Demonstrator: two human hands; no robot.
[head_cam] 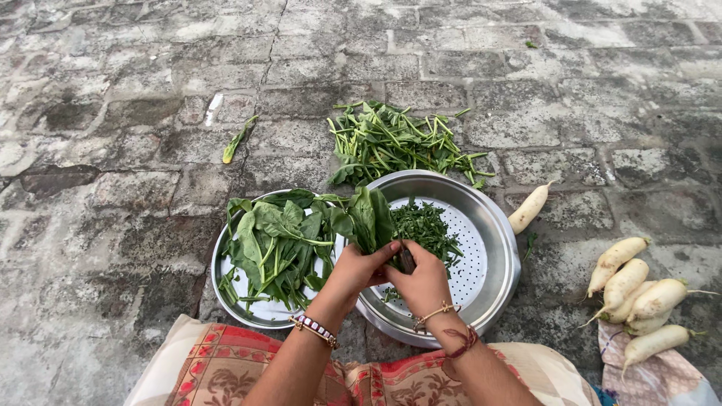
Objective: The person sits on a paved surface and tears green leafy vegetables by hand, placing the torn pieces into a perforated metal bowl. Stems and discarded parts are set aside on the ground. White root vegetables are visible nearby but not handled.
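Note:
My left hand (356, 272) grips a bunch of green spinach leaves (366, 216) over the edge of a perforated steel colander (498, 233). My right hand (423, 283) is closed around a dark knife (406, 259) pressed against the bunch's base. Chopped greens (427, 225) lie inside the colander. To the left, a round steel plate (226, 289) carries whole spinach leaves (274, 244). Both wrists wear bracelets.
A heap of green stems and trimmings (395, 143) lies on the stone paving beyond the colander. One white radish (530, 207) lies to the right, and several more radishes (635, 297) rest on a cloth at far right. A stray leaf (235, 143) sits at upper left. Patterned fabric covers my lap.

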